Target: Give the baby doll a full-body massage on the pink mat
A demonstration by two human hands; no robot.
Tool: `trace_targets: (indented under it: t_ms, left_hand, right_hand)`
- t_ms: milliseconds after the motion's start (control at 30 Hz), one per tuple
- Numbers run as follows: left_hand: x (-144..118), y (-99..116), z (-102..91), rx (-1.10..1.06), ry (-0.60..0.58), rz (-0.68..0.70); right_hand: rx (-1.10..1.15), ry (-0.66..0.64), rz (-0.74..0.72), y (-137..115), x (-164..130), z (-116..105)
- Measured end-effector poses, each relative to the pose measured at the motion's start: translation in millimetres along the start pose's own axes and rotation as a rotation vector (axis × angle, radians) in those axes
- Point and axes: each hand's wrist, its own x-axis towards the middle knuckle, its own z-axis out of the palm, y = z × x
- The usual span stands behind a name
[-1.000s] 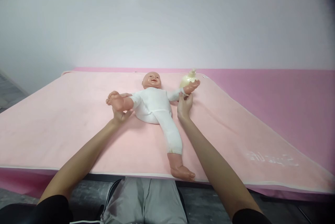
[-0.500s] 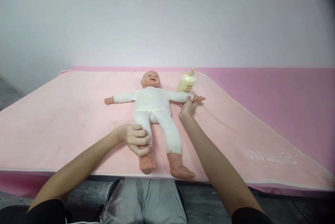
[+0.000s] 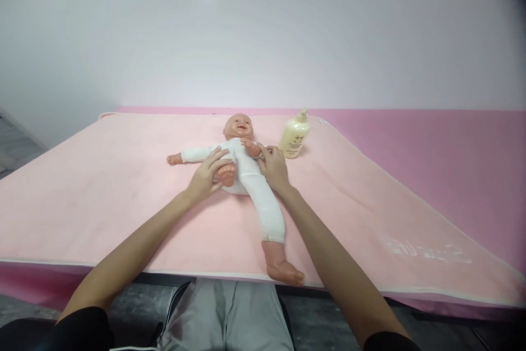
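A baby doll (image 3: 266, 206) with a white cloth body lies on its back, head away from me. My left hand (image 3: 207, 176) is wrapped round the doll's leg on the left, which is bent up so its foot (image 3: 226, 174) rests over the belly. My right hand (image 3: 274, 167) grips the doll's arm on the right, folded in across the chest with its small hand (image 3: 250, 147) below the chin. The doll's other arm lies stretched out to the left, and its other leg points straight towards me.
A pale yellow pump bottle (image 3: 294, 136) stands just beyond my right hand. Under the doll a light pink towel (image 3: 123, 197) covers much of the darker pink table surface (image 3: 444, 159). A white partition (image 3: 263, 50) rises behind the table.
The doll's leg on the left has been folded up to its belly by my left hand. My right hand has brought the doll's outstretched arm inward across the chest.
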Motion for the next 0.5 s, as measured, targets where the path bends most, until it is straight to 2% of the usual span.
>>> trace_targets:
  t_ms: [100,233,400,500]
  left_hand:
    - [-1.1,2.5,-0.1,0.034,0.023,0.029]
    - [-0.2,7.4,-9.9,0.060,0.181,0.141]
    - [-3.8,20.6,-17.9,0.096,0.345,0.302]
    - [-13.7,33.0,-17.9,0.077,0.364,0.404]
  right_hand:
    - [0.061,0.031,0.037,1.7,-0.1,-1.1]
    - [0.268,0.178,0.164,4.0,-0.4,-0.3]
    - [0.527,0.417,0.398,7.6,1.6,-2.1]
    - [0.660,0.541,0.620,15.4,3.2,-3.5]
